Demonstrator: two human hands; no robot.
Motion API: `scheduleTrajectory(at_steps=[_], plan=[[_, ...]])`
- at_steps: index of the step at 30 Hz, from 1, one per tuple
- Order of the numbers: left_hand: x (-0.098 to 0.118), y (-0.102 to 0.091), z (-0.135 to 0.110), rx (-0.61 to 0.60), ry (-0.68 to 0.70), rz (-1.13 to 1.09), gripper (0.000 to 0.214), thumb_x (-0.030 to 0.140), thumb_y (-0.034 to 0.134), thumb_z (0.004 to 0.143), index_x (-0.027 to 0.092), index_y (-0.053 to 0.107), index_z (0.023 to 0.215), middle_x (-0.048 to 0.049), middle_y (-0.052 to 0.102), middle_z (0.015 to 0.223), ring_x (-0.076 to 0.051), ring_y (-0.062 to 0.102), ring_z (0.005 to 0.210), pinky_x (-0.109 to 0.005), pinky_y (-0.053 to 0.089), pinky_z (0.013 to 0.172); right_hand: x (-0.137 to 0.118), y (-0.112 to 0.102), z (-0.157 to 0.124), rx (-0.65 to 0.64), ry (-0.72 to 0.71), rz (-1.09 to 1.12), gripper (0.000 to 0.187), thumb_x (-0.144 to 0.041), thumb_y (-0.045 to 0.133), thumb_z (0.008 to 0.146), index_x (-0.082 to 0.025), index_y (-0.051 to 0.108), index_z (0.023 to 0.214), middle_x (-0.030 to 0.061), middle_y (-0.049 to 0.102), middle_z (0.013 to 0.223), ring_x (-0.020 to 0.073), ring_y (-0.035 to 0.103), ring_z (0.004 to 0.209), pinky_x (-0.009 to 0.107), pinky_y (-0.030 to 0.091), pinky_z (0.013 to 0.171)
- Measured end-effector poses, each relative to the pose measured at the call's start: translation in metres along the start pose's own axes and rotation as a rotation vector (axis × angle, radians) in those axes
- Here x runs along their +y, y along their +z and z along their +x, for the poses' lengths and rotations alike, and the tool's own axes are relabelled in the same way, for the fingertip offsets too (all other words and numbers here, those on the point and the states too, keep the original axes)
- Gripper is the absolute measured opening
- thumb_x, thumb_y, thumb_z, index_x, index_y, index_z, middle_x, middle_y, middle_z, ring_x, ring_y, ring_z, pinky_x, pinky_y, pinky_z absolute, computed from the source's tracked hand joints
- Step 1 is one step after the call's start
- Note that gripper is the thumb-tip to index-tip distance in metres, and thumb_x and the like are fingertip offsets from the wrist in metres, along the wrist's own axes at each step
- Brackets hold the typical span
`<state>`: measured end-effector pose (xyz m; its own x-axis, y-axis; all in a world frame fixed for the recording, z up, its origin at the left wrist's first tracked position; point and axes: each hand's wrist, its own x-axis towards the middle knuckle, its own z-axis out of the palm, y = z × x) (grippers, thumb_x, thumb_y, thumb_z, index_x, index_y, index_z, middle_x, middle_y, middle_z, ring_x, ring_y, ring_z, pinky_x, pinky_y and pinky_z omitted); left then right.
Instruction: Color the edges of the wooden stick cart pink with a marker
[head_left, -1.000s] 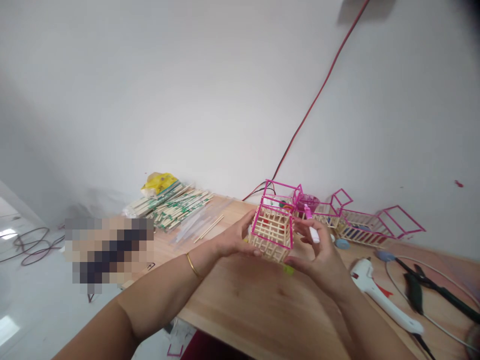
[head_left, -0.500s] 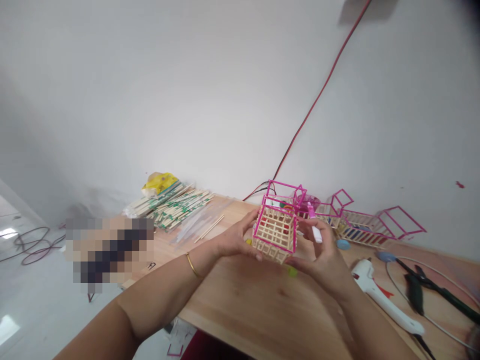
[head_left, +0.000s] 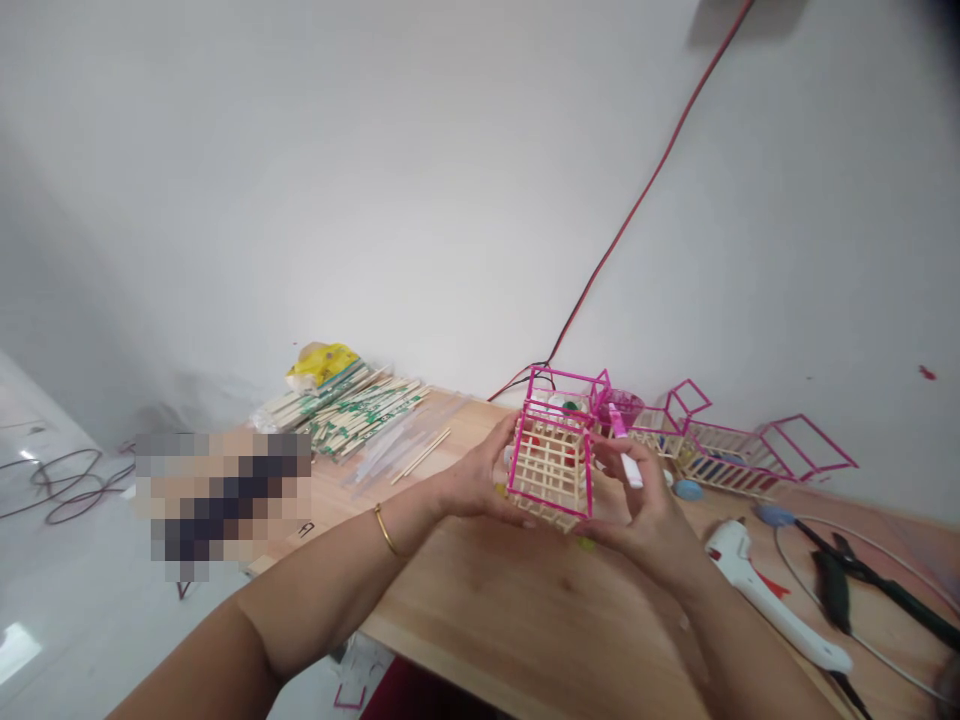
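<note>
A small cage-like box of pale wooden sticks with pink painted edges (head_left: 551, 464) is held above the wooden table (head_left: 517, 610) between both hands. My left hand (head_left: 480, 480) grips its left side, fingers curled round the frame. My right hand (head_left: 645, 505) supports its right and lower side and also pinches a pink-and-white marker (head_left: 624, 446) between the fingers. A gold bangle sits on my left wrist.
Behind the box stand more stick frames with pink edges (head_left: 739, 450) and a pink bowl (head_left: 619, 404). A white glue gun (head_left: 772, 605) and dark pliers (head_left: 832, 590) lie at the right. Packs of wooden sticks (head_left: 345, 405) lie at the back left. A red cable (head_left: 637, 200) runs up the wall.
Both hands have turned the stick box a little, so its grid face points more towards me. The view has shifted slightly.
</note>
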<state>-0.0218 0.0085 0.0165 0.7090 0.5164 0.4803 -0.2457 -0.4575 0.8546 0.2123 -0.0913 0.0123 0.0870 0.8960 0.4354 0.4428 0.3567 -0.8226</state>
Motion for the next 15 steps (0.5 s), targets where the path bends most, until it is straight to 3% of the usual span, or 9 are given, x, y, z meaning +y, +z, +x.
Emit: scheduleTrajectory(at_steps=[2,4,7,8,11,13,15], plan=[[0.001,-0.001,0.0,0.052,-0.002,0.055,0.126,0.038,0.098,0.044,0.024,0.032,0.151,-0.0148,0.041,0.152,-0.039,0.036,0.143,-0.052,0.025,0.123,-0.001,-0.001,0.001,-0.005,-0.035,0.021,0.089,-0.046,0.092,0.057,-0.032,0.042,0.131,0.0127,0.049,0.15,0.0278,0.048,0.139,0.05,0.032,0.118],[0.0,-0.003,0.0,0.101,-0.015,0.101,0.125,0.039,0.097,0.044,0.023,0.033,0.15,-0.0142,0.041,0.15,-0.039,0.035,0.143,-0.052,0.023,0.123,-0.003,-0.003,0.002,0.044,-0.071,0.048,0.075,-0.048,0.085,0.068,-0.032,0.043,0.129,0.0117,0.057,0.144,0.026,0.053,0.135,0.049,0.037,0.114],[0.0,-0.004,0.0,0.137,-0.048,0.103,0.122,0.041,0.096,0.046,0.021,0.035,0.149,-0.0141,0.042,0.148,-0.038,0.036,0.142,-0.051,0.022,0.123,-0.008,-0.008,0.003,0.289,-0.102,-0.003,0.038,-0.051,0.062,0.09,-0.029,0.052,0.119,0.0087,0.072,0.118,0.0233,0.064,0.118,0.047,0.044,0.105],[0.0,-0.004,0.0,0.138,-0.059,0.092,0.12,0.042,0.096,0.047,0.021,0.035,0.149,-0.0141,0.043,0.147,-0.038,0.037,0.141,-0.051,0.023,0.123,-0.01,-0.01,0.003,0.382,-0.121,-0.02,0.034,-0.053,0.055,0.093,-0.027,0.054,0.116,0.0078,0.074,0.107,0.0233,0.066,0.11,0.047,0.045,0.102],[0.001,-0.003,0.0,0.142,-0.079,0.077,0.12,0.041,0.095,0.048,0.021,0.034,0.149,-0.0141,0.044,0.147,-0.037,0.038,0.141,-0.051,0.024,0.122,-0.012,-0.017,0.005,0.536,-0.228,0.059,0.047,-0.063,0.04,0.095,-0.024,0.059,0.112,0.0049,0.067,0.081,0.0234,0.067,0.085,0.044,0.05,0.085],[0.002,-0.002,0.0,0.148,-0.085,0.094,0.119,0.04,0.095,0.048,0.02,0.034,0.149,-0.0143,0.044,0.147,-0.037,0.038,0.14,-0.051,0.025,0.122,-0.013,-0.02,0.005,0.564,-0.286,0.104,0.051,-0.065,0.038,0.095,-0.022,0.062,0.106,0.0031,0.059,0.075,0.0212,0.062,0.074,0.039,0.05,0.073],[0.002,-0.001,0.001,0.153,-0.079,0.12,0.118,0.04,0.095,0.047,0.019,0.035,0.147,-0.0145,0.044,0.146,-0.037,0.039,0.14,-0.051,0.025,0.122,-0.014,-0.022,0.004,0.531,-0.296,0.013,0.047,-0.06,0.036,0.097,-0.022,0.064,0.102,0.003,0.057,0.075,0.0195,0.059,0.071,0.035,0.048,0.068]])
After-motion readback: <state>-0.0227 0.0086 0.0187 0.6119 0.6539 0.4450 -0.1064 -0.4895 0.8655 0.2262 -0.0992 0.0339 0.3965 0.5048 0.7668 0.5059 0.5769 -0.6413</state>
